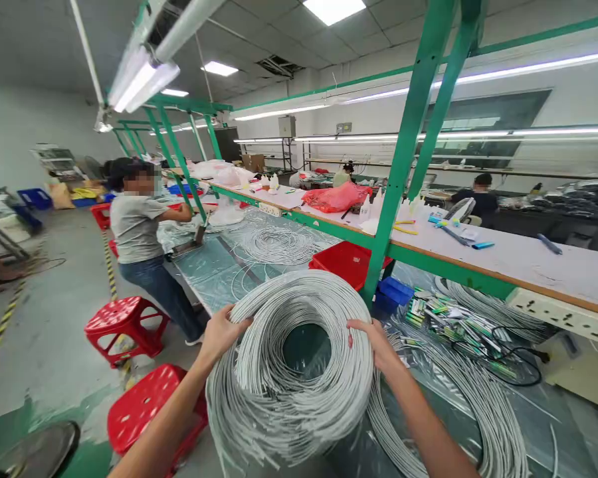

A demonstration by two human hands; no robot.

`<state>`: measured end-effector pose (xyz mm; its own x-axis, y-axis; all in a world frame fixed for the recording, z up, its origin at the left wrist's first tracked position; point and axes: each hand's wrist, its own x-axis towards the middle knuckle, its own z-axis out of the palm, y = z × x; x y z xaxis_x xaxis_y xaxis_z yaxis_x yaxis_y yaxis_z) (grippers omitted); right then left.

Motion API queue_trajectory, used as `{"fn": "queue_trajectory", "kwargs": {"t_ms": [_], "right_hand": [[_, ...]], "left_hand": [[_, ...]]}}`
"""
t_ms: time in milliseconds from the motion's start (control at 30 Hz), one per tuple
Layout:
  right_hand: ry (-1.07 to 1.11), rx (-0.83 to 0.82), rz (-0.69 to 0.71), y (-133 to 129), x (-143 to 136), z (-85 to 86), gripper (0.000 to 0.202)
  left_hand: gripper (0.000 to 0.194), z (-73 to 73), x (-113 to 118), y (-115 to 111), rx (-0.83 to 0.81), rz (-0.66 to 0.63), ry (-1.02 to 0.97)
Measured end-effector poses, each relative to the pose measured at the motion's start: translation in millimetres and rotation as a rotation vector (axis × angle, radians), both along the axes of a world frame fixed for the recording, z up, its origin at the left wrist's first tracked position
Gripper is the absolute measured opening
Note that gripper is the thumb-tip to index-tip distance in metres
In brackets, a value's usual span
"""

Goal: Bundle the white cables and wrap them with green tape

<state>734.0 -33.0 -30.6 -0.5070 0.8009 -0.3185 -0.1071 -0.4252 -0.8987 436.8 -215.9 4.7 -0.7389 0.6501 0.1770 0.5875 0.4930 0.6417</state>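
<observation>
A thick coil of pale grey cable (299,292) is held up in front of me between both hands, tilted so its round opening faces me. My left hand (225,334) grips its upper left edge, thumb on the near side. On the right side, my right hand (371,338) is closed over the ring, fingers reaching toward the opening. Many loose cable ends hang at the coil's lower left. Below and to the right, another large coil of grey cable (483,398) lies on the plastic-covered bench, partly hidden by my right forearm.
Red stools (124,318) stand on the floor at left, near a person in a grey shirt (139,222) at the bench. A green post (396,166) rises beside a red bin (341,265) and a blue bin (393,292). Power sockets (568,312) line the shelf edge.
</observation>
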Motion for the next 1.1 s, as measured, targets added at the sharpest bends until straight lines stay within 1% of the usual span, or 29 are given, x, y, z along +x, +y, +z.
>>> {"fn": "queue_trajectory", "kwargs": {"t_ms": [67,100,167,200,267,367,433,500,600,633,700,800,867,967,1033,1100], "right_hand": [[-0.067,-0.004,-0.106,9,-25,-30.7,0.02],[-0.097,-0.007,-0.157,11,-35,-44.2,0.019],[-0.151,-0.018,-0.249,11,-46,-64.8,0.018],[-0.177,-0.027,-0.29,9,-48,-71.8,0.019],[-0.229,-0.044,-0.362,4,-44,-79.7,0.021],[-0.325,-0.049,-0.458,-1,-34,-82.7,0.028],[-0.414,-0.021,-0.518,0,-33,-85.7,0.033],[-0.522,0.042,-0.573,5,-37,-93.4,0.036],[-0.69,0.143,-0.619,13,-47,-110.7,0.044],[-0.746,0.162,-0.622,14,-48,-115.9,0.047],[-0.852,0.191,-0.619,13,-48,-123.5,0.054],[-0.968,0.236,-0.601,9,-41,-128.4,0.061],[-0.98,0.261,-0.58,8,-36,-130.6,0.064],[-0.914,0.299,-0.579,8,-33,-135.6,0.073],[-0.861,0.325,-0.622,6,-32,-139.6,0.078],[-0.818,0.336,-0.69,0,-29,-143.5,0.081]], "left_hand": [[0.041,-20.0,-27,39,-0.117,-0.042,0.032],[0.041,-30.3,-40,56,-0.166,-0.084,0.043],[0.038,-47.7,-62,83,-0.214,-0.192,0.048],[0.037,-53.8,-71,95,-0.215,-0.251,0.042],[0.035,-60.3,-86,118,-0.205,-0.371,0.022],[0.038,-63.5,-93,152,-0.218,-0.51,0.028],[0.043,-69.1,-91,173,-0.219,-0.53,0.102],[0.045,-79.9,-88,189,-0.186,-0.532,0.218],[0.044,-97.7,-87,200,-0.139,-0.593,0.324],[0.044,-101.6,-88,201,-0.141,-0.613,0.325],[0.046,-104.5,-91,201,-0.163,-0.63,0.305],[0.048,-100.4,-91,200,-0.209,-0.637,0.277],[0.048,-96.9,-90,199,-0.225,-0.649,0.281],[0.05,-94.4,-85,198,-0.222,-0.658,0.287],[0.055,-93.6,-82,196,-0.203,-0.662,0.286],[0.06,-91.8,-81,194,-0.149,-0.671,0.288]]}}
